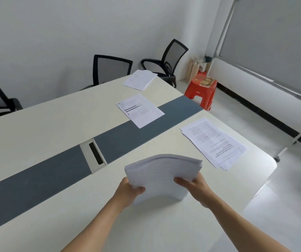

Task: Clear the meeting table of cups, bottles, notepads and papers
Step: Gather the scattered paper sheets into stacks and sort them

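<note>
Both hands [164, 186] are gripping the thick white paper stack [164, 171] by its side edges; it's floppy and slippery, so probably support underneath.

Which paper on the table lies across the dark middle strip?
The printed sheet in the middle: its near end crosses the grey-blue strip. The far papers and the right-hand pile lie wholly on the cream top.

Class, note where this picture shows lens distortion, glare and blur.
Head view: the wide lens makes the board frame lean; daylight glares on the floor and the table at its right corner; the stack looks soft, the sheets beside it sharper.
</note>
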A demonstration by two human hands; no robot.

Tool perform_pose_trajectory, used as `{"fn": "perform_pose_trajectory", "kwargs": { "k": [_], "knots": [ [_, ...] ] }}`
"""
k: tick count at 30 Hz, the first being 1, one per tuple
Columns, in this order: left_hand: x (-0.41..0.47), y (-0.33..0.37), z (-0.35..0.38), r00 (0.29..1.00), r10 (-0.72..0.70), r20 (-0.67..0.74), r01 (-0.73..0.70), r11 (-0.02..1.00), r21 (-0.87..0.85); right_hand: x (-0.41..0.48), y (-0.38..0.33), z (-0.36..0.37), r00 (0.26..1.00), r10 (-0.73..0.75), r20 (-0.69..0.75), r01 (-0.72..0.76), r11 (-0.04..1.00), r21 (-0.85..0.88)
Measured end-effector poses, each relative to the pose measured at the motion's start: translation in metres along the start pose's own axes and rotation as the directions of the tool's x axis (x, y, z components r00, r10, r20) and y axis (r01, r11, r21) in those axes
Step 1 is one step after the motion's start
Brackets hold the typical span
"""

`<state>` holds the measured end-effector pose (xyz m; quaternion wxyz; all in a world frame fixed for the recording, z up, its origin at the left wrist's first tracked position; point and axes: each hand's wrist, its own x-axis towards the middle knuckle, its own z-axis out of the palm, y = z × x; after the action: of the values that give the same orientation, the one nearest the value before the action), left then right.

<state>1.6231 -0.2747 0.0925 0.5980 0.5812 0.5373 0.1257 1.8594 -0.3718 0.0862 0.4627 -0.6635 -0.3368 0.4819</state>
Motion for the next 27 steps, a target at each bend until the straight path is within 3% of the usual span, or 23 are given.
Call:
{"fn": "perform_pose_trajectory", "kwargs": {
  "k": [3,11,15,20,23,27],
  "knots": [
    [0.0,-0.001,0.009,1.0,-0.01,0.025,0.008,0.997,0.082,-0.002,0.015,-0.001,0.999,0.03,0.027,-0.03,0.999,-0.014],
    [0.045,0.034,0.047,1.0,-0.01,0.012,0.009,1.0,0.005,0.04,-0.004,-0.061,0.984,0.16,0.082,-0.157,0.987,-0.046],
    [0.082,0.043,0.082,0.994,-0.099,-0.036,0.098,0.994,-0.039,0.094,0.01,-0.14,0.965,0.255,-0.052,-0.261,0.945,-0.199],
    [0.125,0.037,0.114,0.937,-0.316,-0.15,0.289,0.941,-0.175,0.173,0.029,-0.252,0.897,0.264,-0.355,-0.429,0.717,-0.55],
    [0.139,0.032,0.129,0.89,-0.41,-0.2,0.358,0.899,-0.251,0.217,0.031,-0.291,0.89,0.241,-0.386,-0.451,0.577,-0.681],
    [0.153,0.019,0.15,0.814,-0.519,-0.261,0.44,0.844,-0.306,0.258,0.037,-0.305,0.85,0.355,-0.389,-0.515,0.404,-0.756]
  ]
}}
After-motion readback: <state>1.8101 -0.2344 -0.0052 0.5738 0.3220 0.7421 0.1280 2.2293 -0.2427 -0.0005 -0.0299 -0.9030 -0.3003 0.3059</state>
